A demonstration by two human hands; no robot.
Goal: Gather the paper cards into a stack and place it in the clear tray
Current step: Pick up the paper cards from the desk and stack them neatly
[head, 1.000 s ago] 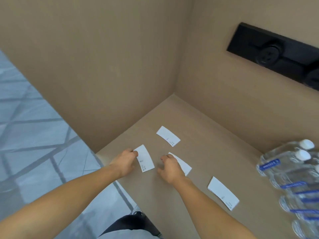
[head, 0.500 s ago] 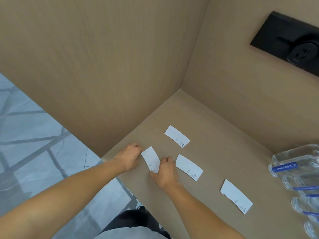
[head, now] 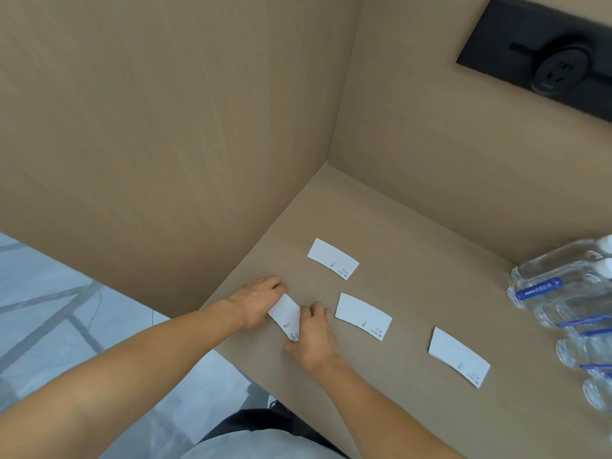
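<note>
Several white paper cards with small blue print lie on a tan desk [head: 381,409]. The nearest card [head: 286,314] is pinched between my two hands: my left hand [head: 256,301] holds its left edge and my right hand [head: 314,332] grips its right edge. A second card [head: 362,315] lies flat just right of my right hand. A third card [head: 332,258] lies farther back. A fourth card [head: 458,356], which looks like more than one sheet, lies to the right. No clear tray is in view.
Several clear water bottles [head: 563,303] with blue labels lie packed at the right edge. Tan panels wall the desk at left and back, meeting in a corner. A black socket strip [head: 543,58] is set in the back panel. Grey floor shows at left.
My right hand has left the middle card and moved left onto the nearest card. Both hands now close on that card together. The view has shifted slightly.
</note>
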